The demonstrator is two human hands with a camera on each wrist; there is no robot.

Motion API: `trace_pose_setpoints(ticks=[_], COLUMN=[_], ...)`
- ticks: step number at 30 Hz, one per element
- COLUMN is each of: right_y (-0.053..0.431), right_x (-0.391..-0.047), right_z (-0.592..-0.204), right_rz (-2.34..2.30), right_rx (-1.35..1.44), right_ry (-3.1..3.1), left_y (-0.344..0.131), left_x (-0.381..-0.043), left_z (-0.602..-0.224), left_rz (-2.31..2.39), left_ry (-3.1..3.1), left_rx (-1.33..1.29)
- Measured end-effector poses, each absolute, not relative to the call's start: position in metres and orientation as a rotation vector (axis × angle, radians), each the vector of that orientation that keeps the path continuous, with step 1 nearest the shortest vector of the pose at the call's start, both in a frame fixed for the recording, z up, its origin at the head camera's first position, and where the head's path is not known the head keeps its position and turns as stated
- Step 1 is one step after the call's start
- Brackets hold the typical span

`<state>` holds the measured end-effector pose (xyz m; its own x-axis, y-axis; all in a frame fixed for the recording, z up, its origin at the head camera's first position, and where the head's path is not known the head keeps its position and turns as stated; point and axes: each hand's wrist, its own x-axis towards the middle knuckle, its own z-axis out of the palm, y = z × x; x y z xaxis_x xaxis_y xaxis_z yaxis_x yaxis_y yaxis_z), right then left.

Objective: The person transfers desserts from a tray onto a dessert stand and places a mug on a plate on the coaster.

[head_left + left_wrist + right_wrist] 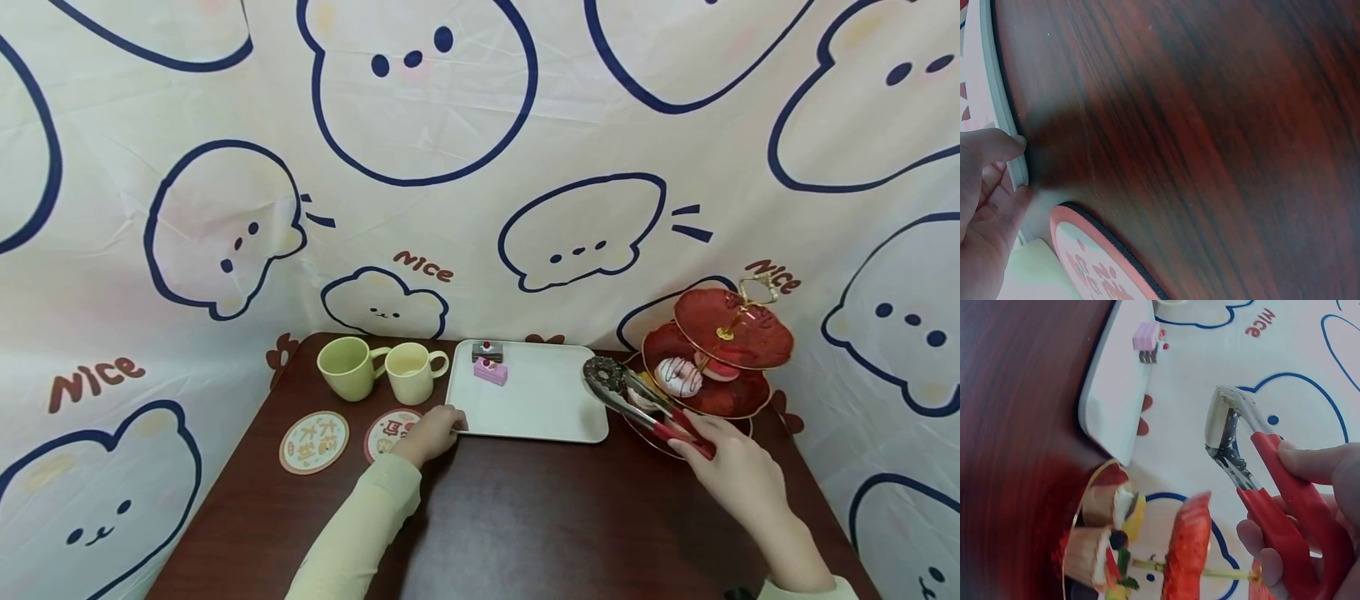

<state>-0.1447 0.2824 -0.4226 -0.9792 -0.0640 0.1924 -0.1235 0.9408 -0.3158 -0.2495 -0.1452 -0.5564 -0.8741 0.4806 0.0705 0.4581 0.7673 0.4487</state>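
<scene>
My left hand (433,433) pinches the near left corner of a white tray (551,400), thumb on one side of its rim. On the tray lie a pink cake slice (490,372) and a dark cake slice (487,352). My right hand (738,467) grips red-handled metal tongs (1285,537). Between the tongs' tips is a dark chocolate donut (606,372), above the tray's right end; the right wrist view shows it only edge-on. Beside the tongs rises a red tiered stand (768,337) with a white striped donut (678,377) on its middle plate.
Two cups, a green mug (347,371) and a cream mug (411,377), stand left of the tray. Two round coasters lie in front, a pale coaster (313,442) and a red-rimmed coaster (382,433). Cupcakes (1088,550) sit on the stand's lowest plate.
</scene>
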Motion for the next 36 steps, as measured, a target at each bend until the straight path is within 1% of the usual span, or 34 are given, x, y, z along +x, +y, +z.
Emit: trace_pose_setpoints(ticks=[11, 21, 36], right_y=[0.309, 0.334, 0.373], right_x=[-0.128, -0.115, -0.111], right_z=[-0.408, -0.398, -0.396], right_rz=[0.438, 0.374, 0.331], right_rx=[0.066, -0.089, -0.241], right_ry=[-2.905, -2.938, -2.977], left_y=[-0.145, -0.145, -0.145], left_x=[-0.250, -0.250, -0.250], left_z=[-0.554, -0.555, -0.556], left_rz=[0.721, 0.734, 0.738], left_ry=[2.905, 2.887, 2.887], left_rx=[0.776, 0.755, 0.757])
